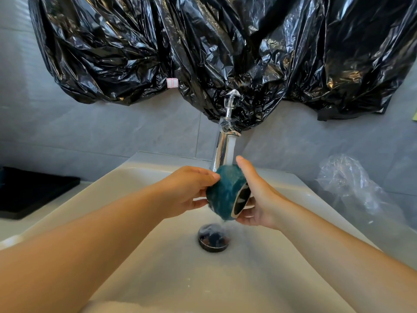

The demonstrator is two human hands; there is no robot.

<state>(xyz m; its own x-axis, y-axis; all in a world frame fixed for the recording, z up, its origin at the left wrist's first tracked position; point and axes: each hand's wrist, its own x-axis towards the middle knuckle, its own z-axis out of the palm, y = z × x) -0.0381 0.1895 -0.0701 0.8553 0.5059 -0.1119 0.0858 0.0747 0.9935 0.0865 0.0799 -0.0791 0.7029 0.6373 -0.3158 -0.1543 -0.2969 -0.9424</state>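
Writing first, and there is little to read: two small white tags with pink borders (172,83) sit on the black plastic sheeting (135,41) at about 11 o'clock from the tap, and both look blank. No brand shows on the chrome tap (222,147) or its clear faceted knob (232,98). Down to the action at the centre of the frame, both bare forearms reach in from 7 and 5 o'clock over the white basin (180,267). The left hand (189,188) comes in palm-right, thumb on top and fingers curled below, pinching the teal scouring pad (225,190) against the side of the cup (242,201). The right hand (259,195) cradles that dark, pale-rimmed cup from the 3 o'clock side, thumb straight up along the pad and the other fingers curled close together under the rim. The cup lies tilted on its side with its mouth towards 4 o'clock. It sits directly under the water stream (231,150) and above the drain plug (213,239) at 6 o'clock. Water runs off its lower edge. Out wide, a black tray (33,190) lies at 9 o'clock and a crumpled clear plastic bag (347,177) at 3 o'clock.
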